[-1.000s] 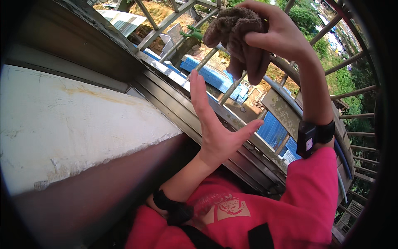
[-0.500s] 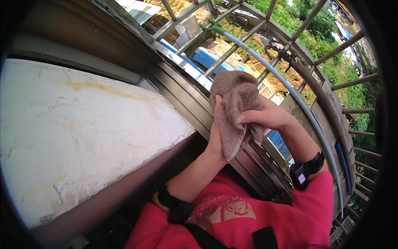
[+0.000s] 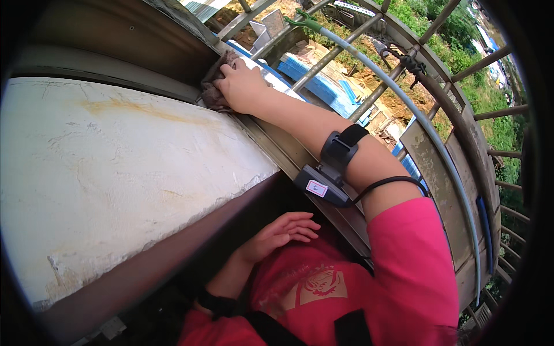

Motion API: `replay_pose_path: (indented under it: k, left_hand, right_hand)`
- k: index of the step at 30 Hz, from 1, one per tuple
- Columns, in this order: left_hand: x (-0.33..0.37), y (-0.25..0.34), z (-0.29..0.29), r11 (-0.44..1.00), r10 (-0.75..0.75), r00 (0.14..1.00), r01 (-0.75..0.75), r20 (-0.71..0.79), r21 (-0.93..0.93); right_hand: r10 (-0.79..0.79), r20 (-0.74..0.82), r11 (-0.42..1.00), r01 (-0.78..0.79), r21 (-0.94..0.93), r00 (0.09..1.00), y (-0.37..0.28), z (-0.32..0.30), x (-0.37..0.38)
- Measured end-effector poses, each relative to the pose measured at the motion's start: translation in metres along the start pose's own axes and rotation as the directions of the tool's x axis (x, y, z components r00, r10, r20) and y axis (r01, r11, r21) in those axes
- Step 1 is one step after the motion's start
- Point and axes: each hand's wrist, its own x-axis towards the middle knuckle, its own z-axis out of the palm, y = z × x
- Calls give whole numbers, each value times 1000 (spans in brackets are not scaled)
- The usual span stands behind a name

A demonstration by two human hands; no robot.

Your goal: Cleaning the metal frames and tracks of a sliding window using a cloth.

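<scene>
One white slab (image 3: pixel 133 173): left; its broken edge could shed crumbs if rubbed hard. Chalky, finely cracked, yellow-brown stain.
Cloth (image 3: pixel 210 95): far end of the metal track (image 3: pixel 268 137), in the corner by the brown panel (image 3: pixel 127 43). Could drop out past the bars (image 3: pixel 332 57) if the hold slackens. Mauve-brown, bunched, soft-napped.
Right hand (image 3: pixel 242 89): grasping the cloth from above, fingers bent over it; the long reach could weaken the grip.
Track: long, straight-ribbed; hard lips could scrape knuckles if the hand slides.
Left hand (image 3: pixel 280 236): near, before the pink shirt (image 3: pixel 363 271); holding nothing visible, fingers loosely curled.
Forearm device (image 3: pixel 317 185): black, boxy, strapped on; looped cable (image 3: pixel 386 180) could snag if the arm brushes an edge.
Pole (image 3: pixel 398 89): right, slim, pale blue, green forked tip; a bump could shift it, fixing unclear.
</scene>
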Motion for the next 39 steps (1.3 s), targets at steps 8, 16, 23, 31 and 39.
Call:
replay_pose_path:
  k: [8, 16, 23, 31, 39]
  left_hand:
    - [-2, -3, 0, 989, 97, 992, -88, -74, 117]
    - [-19, -10, -8, 986, 131, 980, -113, -151, 121]
    - [-16, -9, -14, 984, 147, 963, -119, -225, 136]
    - [-11, -16, -14, 976, 102, 975, -60, -198, 209]
    - [-21, -20, -17, 981, 113, 942, -55, -317, 186]
  right_hand:
    - [-51, 185, 998, 41, 56, 982, 13, -20, 5]
    - [-309, 555, 939, 341, 47, 772, 20, -58, -159]
    - [-251, 789, 966, 99, 237, 561, 42, -127, -200]
    - [145, -123, 936, -176, -304, 982, 112, -198, -117]
    - [111, -388, 922, 50, 383, 915, 64, -98, -38]
